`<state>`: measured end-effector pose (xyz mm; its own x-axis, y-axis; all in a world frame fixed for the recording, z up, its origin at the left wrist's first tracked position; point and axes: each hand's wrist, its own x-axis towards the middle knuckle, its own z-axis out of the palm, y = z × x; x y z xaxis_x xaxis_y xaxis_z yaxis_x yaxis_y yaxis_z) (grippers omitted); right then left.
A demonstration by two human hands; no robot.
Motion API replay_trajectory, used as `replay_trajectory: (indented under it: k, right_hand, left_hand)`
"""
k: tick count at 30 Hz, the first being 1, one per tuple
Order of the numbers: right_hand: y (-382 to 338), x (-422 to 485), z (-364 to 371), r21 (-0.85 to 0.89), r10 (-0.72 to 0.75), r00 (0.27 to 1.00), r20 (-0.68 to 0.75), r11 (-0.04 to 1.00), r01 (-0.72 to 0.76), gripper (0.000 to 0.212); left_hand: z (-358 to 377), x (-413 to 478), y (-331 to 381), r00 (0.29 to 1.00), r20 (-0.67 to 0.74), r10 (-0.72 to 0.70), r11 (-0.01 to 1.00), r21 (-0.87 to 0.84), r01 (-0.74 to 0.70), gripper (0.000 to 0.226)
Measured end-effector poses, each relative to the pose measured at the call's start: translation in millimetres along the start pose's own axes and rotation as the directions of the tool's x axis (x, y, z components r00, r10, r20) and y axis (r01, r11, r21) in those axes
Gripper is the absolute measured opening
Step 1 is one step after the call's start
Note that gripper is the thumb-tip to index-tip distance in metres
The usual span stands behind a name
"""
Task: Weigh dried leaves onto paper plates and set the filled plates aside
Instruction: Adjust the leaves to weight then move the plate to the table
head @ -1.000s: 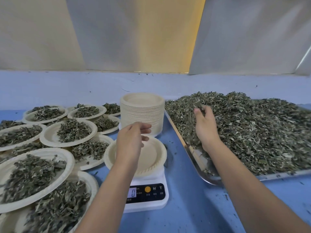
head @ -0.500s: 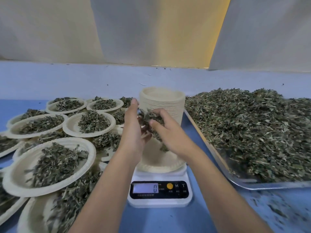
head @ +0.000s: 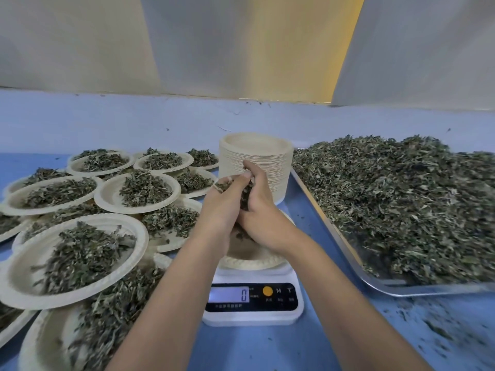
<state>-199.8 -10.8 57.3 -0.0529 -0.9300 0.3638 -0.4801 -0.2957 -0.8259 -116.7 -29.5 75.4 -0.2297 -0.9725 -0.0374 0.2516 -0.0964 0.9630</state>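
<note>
A paper plate point(head: 251, 259) sits on the white digital scale point(head: 253, 303), whose display reads 0. Just above the plate, my left hand point(head: 219, 210) and my right hand point(head: 261, 210) are cupped together around a handful of dried leaves point(head: 245, 192). A few leaves lie on the plate under the hands; most of the plate is hidden by them. A large heap of dried leaves point(head: 401, 207) fills the metal tray point(head: 396, 289) to the right.
A tall stack of unused paper plates point(head: 257, 159) stands behind the scale. Several filled plates point(head: 77, 253) overlap across the left of the blue table point(head: 267, 349). Leaf crumbs are scattered at the lower right. A pale wall runs along the back.
My right hand left the leaf heap with a handful and came over the scale plate. Both hands have closed together around the leaves above the plate.
</note>
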Motion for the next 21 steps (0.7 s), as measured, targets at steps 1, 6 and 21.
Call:
replay_trajectory:
  k: [1,6,21]
  right_hand:
    - [1,1,1,-0.014,-0.007,1.000,-0.003,1.000,0.007,0.080]
    - [1,2,5,-0.076,0.042,0.999,0.031,0.996,-0.040,0.081]
    - [-3,1,-25,0.087,0.078,0.997,-0.024,0.993,-0.075,0.065]
  left_hand:
    - [-1,0,1,1.000,0.007,-0.002,1.000,0.020,0.002,0.026]
    - [-3,1,1,1.000,0.024,-0.005,0.999,0.047,0.004,0.023]
    - [-21,6,11,0.992,-0.075,0.097,0.992,-0.078,-0.103,0.022]
